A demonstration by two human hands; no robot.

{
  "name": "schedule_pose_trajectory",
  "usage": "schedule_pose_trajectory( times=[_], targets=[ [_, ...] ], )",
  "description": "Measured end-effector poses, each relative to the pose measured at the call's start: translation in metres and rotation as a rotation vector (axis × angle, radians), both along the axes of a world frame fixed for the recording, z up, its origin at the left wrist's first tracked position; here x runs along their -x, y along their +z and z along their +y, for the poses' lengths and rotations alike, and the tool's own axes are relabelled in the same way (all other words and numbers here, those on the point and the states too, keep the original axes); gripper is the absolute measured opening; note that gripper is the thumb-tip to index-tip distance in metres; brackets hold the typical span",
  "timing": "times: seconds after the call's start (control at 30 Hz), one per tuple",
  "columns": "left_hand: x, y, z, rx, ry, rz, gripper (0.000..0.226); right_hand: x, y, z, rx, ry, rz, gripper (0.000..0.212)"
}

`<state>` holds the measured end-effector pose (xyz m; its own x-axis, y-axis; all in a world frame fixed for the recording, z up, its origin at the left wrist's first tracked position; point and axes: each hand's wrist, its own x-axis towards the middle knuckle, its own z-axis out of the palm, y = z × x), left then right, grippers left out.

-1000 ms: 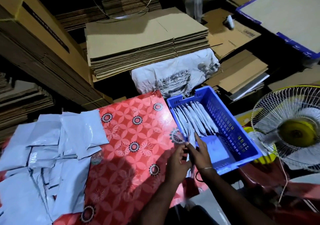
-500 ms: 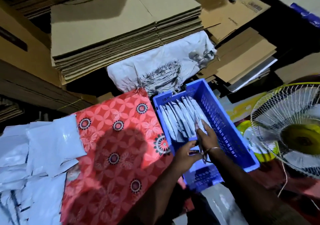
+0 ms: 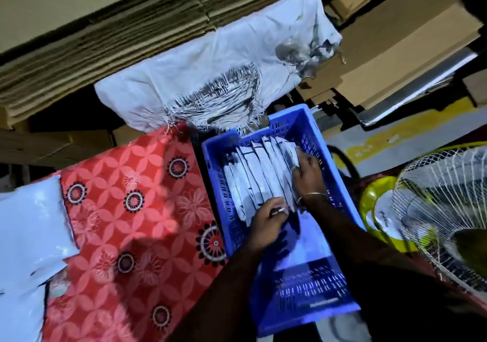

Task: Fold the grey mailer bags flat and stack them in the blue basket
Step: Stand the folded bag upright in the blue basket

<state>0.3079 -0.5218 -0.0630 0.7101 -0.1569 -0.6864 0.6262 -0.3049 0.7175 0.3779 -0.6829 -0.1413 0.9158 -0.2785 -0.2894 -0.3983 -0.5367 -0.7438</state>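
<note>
Now tucking folded mailer bags (image 3: 259, 169) into the blue basket (image 3: 340, 204).
Bags stood on edge in a row at the far end, saving room. My right hand (image 3: 307, 169) pressed them with straight fingers; my left hand (image 3: 267, 216) pinched the nearest bag's end. Unfolded bags (image 3: 29, 223) waited on the red cloth (image 3: 137, 209).

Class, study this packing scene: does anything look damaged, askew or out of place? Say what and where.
The white sack behind the blue basket is torn, with frayed threads round a wide hole. Unfolded grey mailers lie loosely heaped at the left edge of the red cloth. The folded bags in the basket stand in a tidy row.
</note>
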Motion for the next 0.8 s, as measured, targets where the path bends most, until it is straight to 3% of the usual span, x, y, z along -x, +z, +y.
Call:
schedule_pose_trajectory(
  times=[0.23,0.47,0.6,0.73,0.8],
  targets=[
    [0.010,-0.023,0.020,0.012,0.063,0.091,0.025,-0.013,-0.034,-0.001,-0.230,-0.142,0.034,0.047],
    [0.016,-0.016,0.017,-0.010,0.093,0.092,0.033,-0.024,-0.029,-0.001,-0.423,-0.291,0.110,0.043],
    [0.023,-0.005,0.021,0.039,0.101,0.052,0.031,-0.015,-0.017,-0.002,-0.303,-0.207,0.098,0.049],
    [0.033,0.019,0.031,0.071,0.133,-0.009,0.054,-0.006,0.003,0.002,-0.184,-0.185,0.085,0.052],
    [0.042,0.030,0.042,0.080,0.146,-0.024,0.055,-0.001,0.021,0.009,-0.174,-0.183,0.032,0.044]
  ],
)
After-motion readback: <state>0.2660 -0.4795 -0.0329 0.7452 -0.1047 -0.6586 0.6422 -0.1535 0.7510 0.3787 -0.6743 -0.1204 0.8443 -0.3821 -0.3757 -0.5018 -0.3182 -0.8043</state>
